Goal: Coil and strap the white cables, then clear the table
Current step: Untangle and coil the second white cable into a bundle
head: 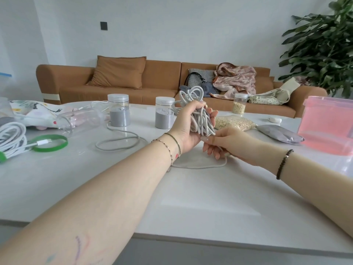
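Cables counted: three white ones in view. At far left one coiled cable point(11, 137) lay on the white table point(95, 178), bound by a green strap point(2, 156), its plug end resting across one loose green band point(50, 143). One clear jar point(80, 120) lay on its side just behind. Two upright jars of grey powder stood mid-table, the first point(118, 110) left of the second point(164, 113); one slack cable point(120, 139) looped on the tabletop in front of the first. Centre: left hand point(188, 129) was closed around the cable bundle point(198, 115), held upright above the table, loops sticking out above the fist. Right hand point(227, 144), just below and touching, pinched the bundle's trailing tail, which curved onto the table. Further right: one oat jar point(239, 103), one oat bag point(235, 123), one grey pouch point(278, 133), one pink tub point(328, 125).
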Action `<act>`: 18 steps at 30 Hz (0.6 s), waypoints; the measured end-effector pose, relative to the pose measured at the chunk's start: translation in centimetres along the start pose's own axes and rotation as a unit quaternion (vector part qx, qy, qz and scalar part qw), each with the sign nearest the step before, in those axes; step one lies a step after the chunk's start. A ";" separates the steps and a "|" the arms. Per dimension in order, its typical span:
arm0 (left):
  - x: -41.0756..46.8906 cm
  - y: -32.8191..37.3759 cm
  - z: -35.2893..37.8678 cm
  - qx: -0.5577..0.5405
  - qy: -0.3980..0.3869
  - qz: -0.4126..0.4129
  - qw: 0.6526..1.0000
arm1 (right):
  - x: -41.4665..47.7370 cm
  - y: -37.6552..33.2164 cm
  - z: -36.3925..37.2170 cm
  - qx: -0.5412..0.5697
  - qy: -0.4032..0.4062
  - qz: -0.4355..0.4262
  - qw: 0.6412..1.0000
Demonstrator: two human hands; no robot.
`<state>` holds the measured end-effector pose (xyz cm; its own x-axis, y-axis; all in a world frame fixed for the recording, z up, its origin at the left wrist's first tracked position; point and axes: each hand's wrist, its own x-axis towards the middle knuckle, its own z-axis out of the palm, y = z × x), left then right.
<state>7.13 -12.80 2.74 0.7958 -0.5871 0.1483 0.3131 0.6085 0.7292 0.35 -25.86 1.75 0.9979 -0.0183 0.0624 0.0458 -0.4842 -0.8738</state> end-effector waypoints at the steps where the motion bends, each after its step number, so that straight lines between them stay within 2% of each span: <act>1: -0.1 0.1 -0.1 0.018 0.000 -0.005 1.000 | 0.1 0.1 0.0 -0.071 0.028 -0.031 0.997; 4: -0.2 0.2 -0.2 0.052 0.003 -0.008 0.999 | 0.2 -0.1 0.1 -0.228 0.114 -0.105 0.961; 7: 0.0 0.5 -0.1 -0.034 -0.011 -0.023 0.999 | 0.2 -0.3 0.0 -0.223 0.213 -0.093 0.947; 9: 0.2 0.4 -0.4 -0.048 -0.027 -0.031 0.998 | 0.2 -0.4 -0.1 -0.198 0.210 -0.065 0.955; 12: 0.3 -0.1 -0.6 -0.004 -0.044 -0.044 0.998 | 0.4 -0.1 -0.1 -0.188 0.152 -0.053 0.969; 15: 0.5 -0.1 -1.1 0.010 -0.018 -0.051 0.999 | 0.6 0.3 -0.5 -0.137 0.111 -0.037 0.984; 18: 0.6 0.4 -1.5 -0.001 0.016 -0.045 0.999 | 0.5 0.3 -1.0 -0.097 0.130 0.000 0.987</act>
<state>8.54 -12.11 2.11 0.7809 -0.6216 0.0610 0.3851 0.5560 0.7366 0.86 -26.94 1.99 0.9510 -0.2300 0.2065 0.0110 -0.6424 -0.7663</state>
